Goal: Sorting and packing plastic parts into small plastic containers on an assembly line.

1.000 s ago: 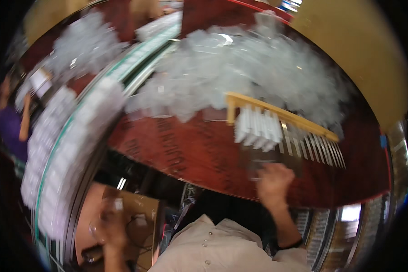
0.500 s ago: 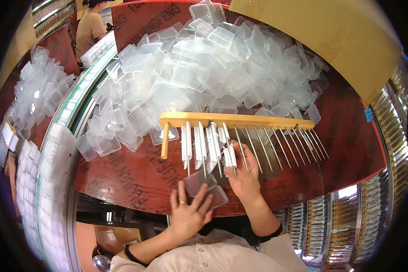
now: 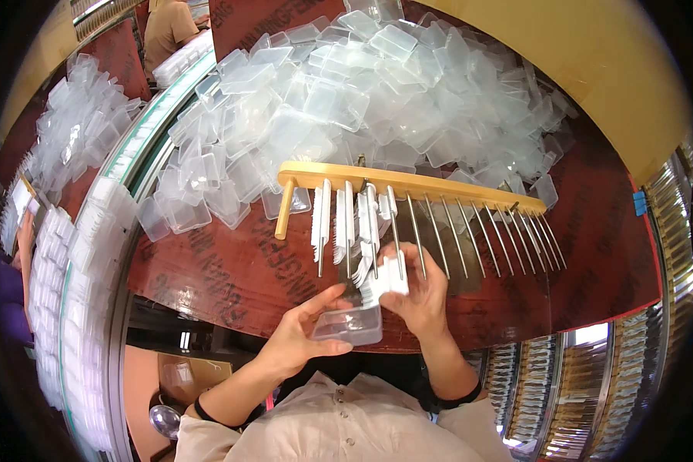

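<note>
My left hand (image 3: 294, 333) is closed on a clear plastic box (image 3: 354, 327), holding it by its left side near the front edge of the table. Just above and right of the box, my right hand (image 3: 425, 291) grips a small bundle of thin white pieces (image 3: 390, 277); their exact kind is unclear. The bundle is at the lower end of a metal rod. A wooden rack (image 3: 439, 204) with several metal rods lies behind my hands. Further white bundles (image 3: 319, 223) hang on its left rods, while the rods to the right are bare.
A large heap of clear plastic boxes (image 3: 316, 100) covers the back of the red-brown table (image 3: 215, 285). To the left runs a conveyor (image 3: 142, 138) lined with filled boxes (image 3: 100, 254). More loaded racks (image 3: 570, 385) stand at the right. Other people (image 3: 169, 31) work at the left.
My left hand has lifted a clear box off the table and turned it upright. My right hand has drawn the white bundle down toward it. The view has shifted slightly.
</note>
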Tool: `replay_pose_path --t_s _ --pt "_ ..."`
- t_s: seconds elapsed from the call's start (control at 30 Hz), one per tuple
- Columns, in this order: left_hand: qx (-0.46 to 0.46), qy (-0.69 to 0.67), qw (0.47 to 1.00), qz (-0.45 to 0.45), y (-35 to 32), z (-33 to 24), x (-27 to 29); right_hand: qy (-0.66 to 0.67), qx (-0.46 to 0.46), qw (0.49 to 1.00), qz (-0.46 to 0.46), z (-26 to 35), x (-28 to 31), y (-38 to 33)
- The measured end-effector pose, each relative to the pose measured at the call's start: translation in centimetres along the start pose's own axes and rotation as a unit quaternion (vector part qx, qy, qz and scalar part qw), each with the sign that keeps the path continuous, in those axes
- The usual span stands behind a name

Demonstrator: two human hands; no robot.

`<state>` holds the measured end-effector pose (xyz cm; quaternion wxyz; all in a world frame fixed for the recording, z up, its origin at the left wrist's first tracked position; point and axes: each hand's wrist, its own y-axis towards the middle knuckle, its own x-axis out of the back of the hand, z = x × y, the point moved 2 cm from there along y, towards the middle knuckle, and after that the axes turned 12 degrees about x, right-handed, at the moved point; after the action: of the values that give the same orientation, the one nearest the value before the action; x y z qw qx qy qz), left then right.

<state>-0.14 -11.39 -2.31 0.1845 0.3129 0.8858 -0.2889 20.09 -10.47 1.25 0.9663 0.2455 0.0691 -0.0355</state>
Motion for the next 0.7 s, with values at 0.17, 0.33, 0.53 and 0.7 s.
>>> replay_pose_path --t_s 0.17,0.33,0.53,0.7 --pt "-0.235 0.029 0.971 0.012 1.4 0.9 -2.5 -0.149 0.157 0.971 0.100 0.1 0.0 -3.4" --pt "-0.268 0.109 0.956 -0.043 2.3 3.5 -1.3 0.016 0.039 0.987 0.158 -1.0 0.7 -3.6" --pt "-0.264 0.129 0.955 -0.041 2.1 4.6 -0.4 0.105 0.046 0.991 -0.072 -7.7 1.6 4.6" --pt "-0.280 0.231 0.929 -0.079 1.2 5.0 0.5 0.198 -0.009 0.975 -0.096 -6.0 0.7 4.3"
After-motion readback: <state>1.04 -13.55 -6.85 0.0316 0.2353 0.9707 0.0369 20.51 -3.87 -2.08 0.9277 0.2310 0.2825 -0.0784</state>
